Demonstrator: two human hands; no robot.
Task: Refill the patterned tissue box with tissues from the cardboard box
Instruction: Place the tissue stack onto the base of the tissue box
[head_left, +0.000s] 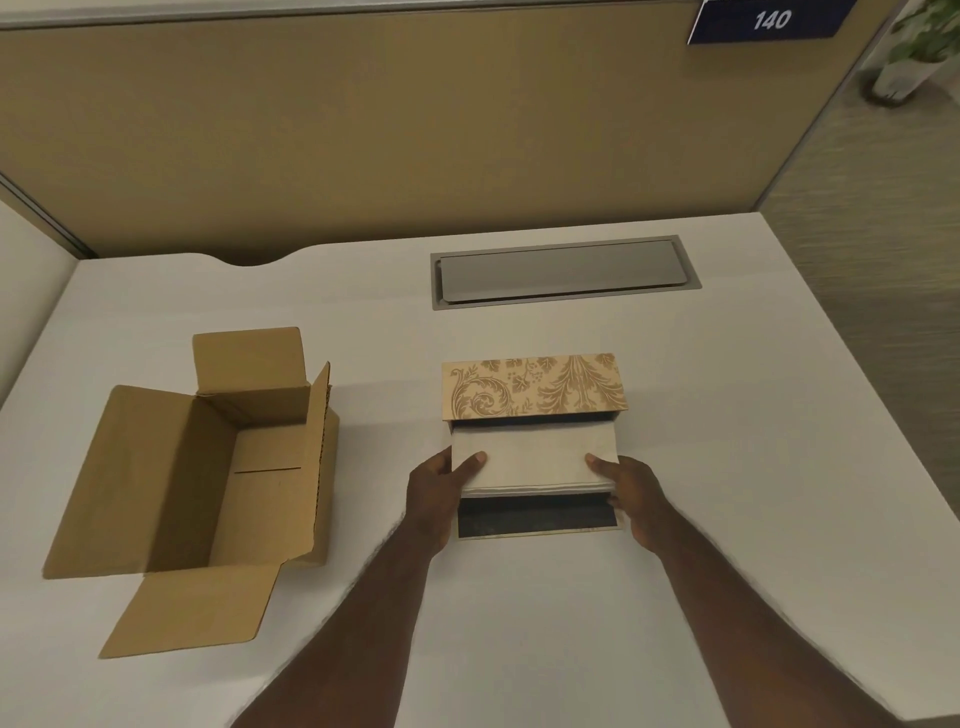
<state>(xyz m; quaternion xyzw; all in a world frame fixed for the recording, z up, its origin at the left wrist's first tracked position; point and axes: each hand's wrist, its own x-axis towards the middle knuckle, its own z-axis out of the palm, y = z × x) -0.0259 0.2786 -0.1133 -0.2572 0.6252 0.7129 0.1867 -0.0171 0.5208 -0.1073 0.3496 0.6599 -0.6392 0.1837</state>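
The patterned tissue box (535, 387), beige with a brown leaf print, lies in the middle of the white desk with its lid swung back. A white stack of tissues (532, 457) hangs over its open cavity, whose dark inside shows just below the stack. My left hand (441, 488) grips the stack's left end and my right hand (631, 491) grips its right end, thumbs on top. The cardboard box (208, 467) stands open to the left with its flaps spread, and nothing shows inside it.
A grey cable-tray cover (563, 273) is set into the desk behind the tissue box. A tan partition (415, 130) runs along the desk's back edge. A blue sign reading 140 (771, 20) hangs at the top right. A potted plant (914, 52) stands on the floor beyond.
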